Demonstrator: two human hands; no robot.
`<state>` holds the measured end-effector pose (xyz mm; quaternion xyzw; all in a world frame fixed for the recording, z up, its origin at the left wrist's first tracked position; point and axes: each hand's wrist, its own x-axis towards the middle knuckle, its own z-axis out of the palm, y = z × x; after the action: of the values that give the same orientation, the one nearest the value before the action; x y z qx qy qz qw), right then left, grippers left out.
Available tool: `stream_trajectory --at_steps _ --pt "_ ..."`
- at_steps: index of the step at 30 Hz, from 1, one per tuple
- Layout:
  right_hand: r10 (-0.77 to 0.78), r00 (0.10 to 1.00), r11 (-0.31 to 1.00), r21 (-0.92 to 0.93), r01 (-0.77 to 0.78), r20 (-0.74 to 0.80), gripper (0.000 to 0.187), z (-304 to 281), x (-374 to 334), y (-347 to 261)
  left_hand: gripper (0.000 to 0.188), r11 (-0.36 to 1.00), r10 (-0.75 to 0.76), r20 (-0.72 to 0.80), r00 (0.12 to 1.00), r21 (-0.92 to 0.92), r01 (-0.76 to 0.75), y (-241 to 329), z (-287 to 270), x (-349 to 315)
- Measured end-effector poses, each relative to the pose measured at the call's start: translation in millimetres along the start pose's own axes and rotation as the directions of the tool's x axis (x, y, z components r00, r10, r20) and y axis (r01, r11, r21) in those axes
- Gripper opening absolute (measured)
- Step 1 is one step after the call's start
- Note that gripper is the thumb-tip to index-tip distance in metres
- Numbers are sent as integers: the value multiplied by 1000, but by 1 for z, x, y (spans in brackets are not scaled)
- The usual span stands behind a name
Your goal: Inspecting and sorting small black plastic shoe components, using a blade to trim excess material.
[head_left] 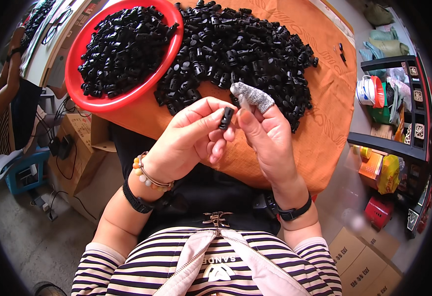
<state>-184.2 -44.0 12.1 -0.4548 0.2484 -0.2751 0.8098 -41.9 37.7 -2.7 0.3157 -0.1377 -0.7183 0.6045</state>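
Observation:
My left hand pinches a small black plastic cord lock between thumb and fingers, its hollow side facing up. Close beside it, my right hand has thumb and forefinger drawn together; whatever lies between them is blurred and I cannot make it out. A grey knitted finger sleeve covers the right forefinger. Just beyond both hands spreads a big heap of loose black plastic pieces on the orange tablecloth. A red basin full of similar black pieces stands at the far left of the table.
Two stray black pieces lie at the cloth's far right. A dark shelf with bags and tubs stands on the right, cardboard boxes below it. At left are another person's arm, a blue stool and cables.

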Motion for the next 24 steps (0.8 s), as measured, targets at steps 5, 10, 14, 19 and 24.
stream_trajectory --at_steps 5,10,14,19,24 --pt "-35 999 996 -86 34 -5 38 -9 -4 0 20 991 48 -77 996 -119 -57 2 0 1" --pt "-14 999 980 -199 24 51 41 -5 -12 -2 20 994 70 -63 996 -85 -75 1 -3 1" --pt "-68 996 954 -288 83 61 40 -2 -12 0 20 995 67 -76 995 -71 -73 0 2 0" --pt "-93 993 917 -382 113 72 37 -4 -12 -1 19 996 66 -32 997 -62 -67 1 -1 -2" --pt "-80 994 942 -321 102 79 36 -4 -12 -2 18 995 75 -7 997 -68 -75 -2 -4 -3"
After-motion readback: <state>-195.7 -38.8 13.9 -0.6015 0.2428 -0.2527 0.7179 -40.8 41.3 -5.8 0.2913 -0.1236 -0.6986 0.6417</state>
